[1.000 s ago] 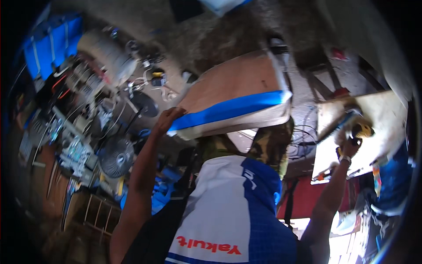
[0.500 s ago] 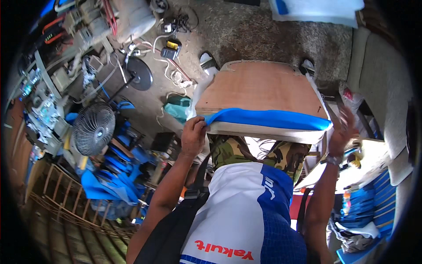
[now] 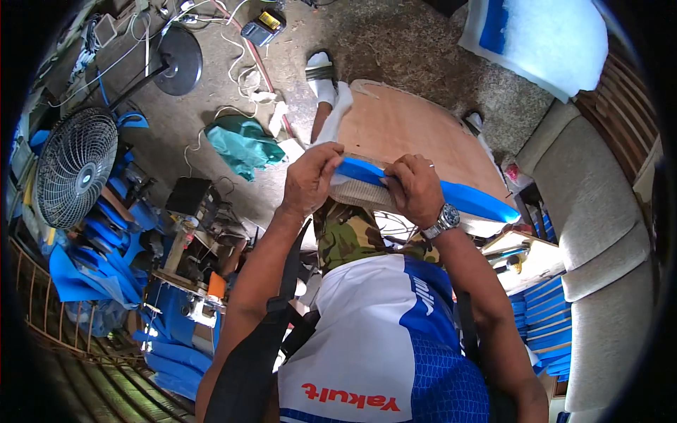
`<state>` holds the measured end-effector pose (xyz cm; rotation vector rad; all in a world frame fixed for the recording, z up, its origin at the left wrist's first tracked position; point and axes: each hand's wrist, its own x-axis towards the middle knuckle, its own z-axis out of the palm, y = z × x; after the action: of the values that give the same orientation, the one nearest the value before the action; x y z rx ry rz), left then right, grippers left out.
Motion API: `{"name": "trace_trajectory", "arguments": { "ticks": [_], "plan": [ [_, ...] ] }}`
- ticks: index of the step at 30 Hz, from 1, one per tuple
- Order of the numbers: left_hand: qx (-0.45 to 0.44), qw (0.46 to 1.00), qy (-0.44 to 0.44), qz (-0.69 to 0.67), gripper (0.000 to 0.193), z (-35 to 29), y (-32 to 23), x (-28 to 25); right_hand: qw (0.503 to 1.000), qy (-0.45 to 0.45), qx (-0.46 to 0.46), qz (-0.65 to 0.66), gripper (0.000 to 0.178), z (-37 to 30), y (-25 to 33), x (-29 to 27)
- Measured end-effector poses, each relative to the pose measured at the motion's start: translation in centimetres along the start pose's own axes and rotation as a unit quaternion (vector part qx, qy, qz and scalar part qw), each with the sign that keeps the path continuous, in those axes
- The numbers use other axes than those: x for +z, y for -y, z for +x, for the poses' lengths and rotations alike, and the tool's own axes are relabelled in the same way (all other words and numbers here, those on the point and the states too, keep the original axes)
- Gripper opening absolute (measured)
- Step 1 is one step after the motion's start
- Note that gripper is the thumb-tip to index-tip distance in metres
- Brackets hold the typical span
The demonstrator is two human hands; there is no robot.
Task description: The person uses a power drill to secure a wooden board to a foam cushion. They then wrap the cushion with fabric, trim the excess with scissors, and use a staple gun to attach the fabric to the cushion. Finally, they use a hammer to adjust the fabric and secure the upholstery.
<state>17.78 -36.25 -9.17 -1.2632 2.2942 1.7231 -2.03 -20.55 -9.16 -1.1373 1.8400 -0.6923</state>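
A seat-shaped plywood board (image 3: 416,137) rests over my lap, tilted, with white padding (image 3: 338,113) showing along its left edge. Along the board's near edge runs a blue foam strip (image 3: 479,203), with beige woven fabric (image 3: 363,195) below it. My left hand (image 3: 310,178) pinches the strip's left end at the board's near-left corner. Closed over the strip a little to the right is my right hand (image 3: 416,190), with a wristwatch on that arm. The fingertips of both hands are partly hidden.
A standing fan (image 3: 79,169) is at the left, near blue foam offcuts (image 3: 95,271). Green cloth (image 3: 243,144), cables and a battery charger (image 3: 263,28) lie on the floor. A grey sofa (image 3: 592,211) lines the right; a white padded piece (image 3: 543,46) lies far right.
My right hand has come from the right side, where it was off the board, onto the blue strip beside my left hand. The view has shifted, and the board looks turned.
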Motion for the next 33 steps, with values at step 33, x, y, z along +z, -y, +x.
{"name": "trace_trajectory", "arguments": {
  "ticks": [33],
  "plan": [
    [0.224, 0.896, 0.338, 0.182, 0.027, 2.4, -17.2, 32.0, 0.920, -0.296, 0.233, 0.112, 0.020, -25.4, -17.6, -11.4]
  ]
}}
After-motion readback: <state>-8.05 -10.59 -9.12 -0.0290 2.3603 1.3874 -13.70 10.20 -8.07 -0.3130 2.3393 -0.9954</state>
